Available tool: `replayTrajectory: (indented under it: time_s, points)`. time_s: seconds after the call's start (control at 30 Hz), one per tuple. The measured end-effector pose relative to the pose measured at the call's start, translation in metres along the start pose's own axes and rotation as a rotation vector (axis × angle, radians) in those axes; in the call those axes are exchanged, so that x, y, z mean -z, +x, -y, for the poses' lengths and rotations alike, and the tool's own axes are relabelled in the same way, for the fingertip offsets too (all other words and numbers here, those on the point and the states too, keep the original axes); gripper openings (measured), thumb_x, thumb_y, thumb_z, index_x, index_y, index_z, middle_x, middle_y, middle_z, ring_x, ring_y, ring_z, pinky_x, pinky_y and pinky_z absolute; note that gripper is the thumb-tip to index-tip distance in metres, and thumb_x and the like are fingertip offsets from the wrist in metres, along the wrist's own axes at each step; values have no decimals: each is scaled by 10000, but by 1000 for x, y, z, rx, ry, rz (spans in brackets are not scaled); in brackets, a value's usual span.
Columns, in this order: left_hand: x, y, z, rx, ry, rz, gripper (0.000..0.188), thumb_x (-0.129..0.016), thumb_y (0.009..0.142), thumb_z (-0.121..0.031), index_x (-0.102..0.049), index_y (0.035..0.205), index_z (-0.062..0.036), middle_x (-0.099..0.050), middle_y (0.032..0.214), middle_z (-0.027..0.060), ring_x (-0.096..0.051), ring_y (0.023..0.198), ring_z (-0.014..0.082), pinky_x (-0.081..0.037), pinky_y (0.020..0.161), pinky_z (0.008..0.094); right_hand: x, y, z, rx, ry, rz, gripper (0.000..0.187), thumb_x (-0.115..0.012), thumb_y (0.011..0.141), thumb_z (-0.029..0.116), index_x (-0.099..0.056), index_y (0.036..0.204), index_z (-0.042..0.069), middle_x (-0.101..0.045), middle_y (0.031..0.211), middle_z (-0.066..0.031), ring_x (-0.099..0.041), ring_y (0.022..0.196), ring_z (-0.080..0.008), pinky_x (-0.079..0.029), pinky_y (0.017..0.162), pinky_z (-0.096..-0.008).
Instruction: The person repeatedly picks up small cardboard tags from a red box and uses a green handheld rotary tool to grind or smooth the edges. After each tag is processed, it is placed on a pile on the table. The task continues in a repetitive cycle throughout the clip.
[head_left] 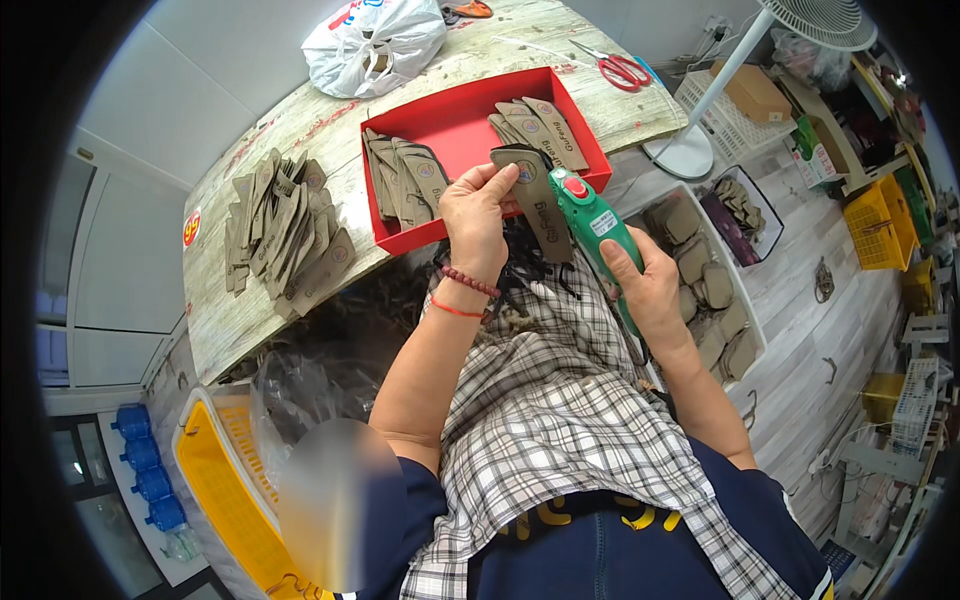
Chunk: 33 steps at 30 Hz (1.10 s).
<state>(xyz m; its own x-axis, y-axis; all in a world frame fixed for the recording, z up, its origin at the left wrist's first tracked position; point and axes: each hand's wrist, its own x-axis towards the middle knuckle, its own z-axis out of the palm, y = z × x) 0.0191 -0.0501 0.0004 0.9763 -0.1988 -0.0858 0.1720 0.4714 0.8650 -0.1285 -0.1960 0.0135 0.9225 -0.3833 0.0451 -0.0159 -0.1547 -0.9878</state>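
Observation:
My left hand (474,218) pinches the upper end of a khaki fabric strap piece (543,215) with a small round emblem and dark lettering. My right hand (648,285) is wrapped round a green hand-held power tool (603,232) with a red button. The tool's head lies against the right edge of the strap piece; its working tip is hidden. Beyond my hands, a red box lid (465,140) on the table holds similar strap pieces in a left stack (402,180) and a right stack (540,128). A larger heap of strap pieces (285,230) lies on the table to the left.
The wooden table (225,325) also bears a white plastic bag (375,45) and red-handled scissors (625,72). A white fan (685,150) stands at the right. Below it is a white crate (745,320) of khaki pieces. A yellow basket (225,500) sits lower left.

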Motion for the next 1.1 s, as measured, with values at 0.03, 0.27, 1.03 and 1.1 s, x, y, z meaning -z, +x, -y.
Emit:
replayTrajectory:
  time_s: [0.03, 0.27, 1.03, 1.1]
  points:
    - [2, 0, 1, -4, 17, 12, 48, -663, 869, -41, -682, 904, -13, -707, 831, 61, -652, 669, 111, -522, 587, 248, 1, 1, 1, -3, 11, 7, 460, -666, 899, 391, -634, 1099, -21, -545, 680, 13, -455, 543, -45, -388, 497, -222]
    - [4, 0, -16, -60, 205, 80, 106, -656, 866, -31, -693, 949, 24, -708, 826, 61, -651, 682, 93, -516, 585, 221, 5, -1, -1, -11, 26, 23, 442, -669, 898, 384, -638, 1095, -10, -551, 684, 12, -460, 532, -42, -390, 486, -217]
    - [20, 16, -39, -203, 711, 422, 159, -686, 839, -85, -698, 942, 36, -686, 761, 47, -593, 708, 77, -484, 672, 244, 9, 1, 14, 26, 4, 90, 444, -670, 896, 396, -637, 1079, -8, -578, 710, 11, -468, 556, -39, -390, 500, -214]
    - [18, 15, -49, -215, 784, 463, 163, -682, 836, -91, -694, 936, 37, -680, 751, 54, -591, 700, 84, -483, 674, 248, 9, 2, 13, 27, 12, 102, 436, -673, 897, 384, -636, 1082, -9, -579, 711, 11, -471, 557, -38, -391, 500, -213]
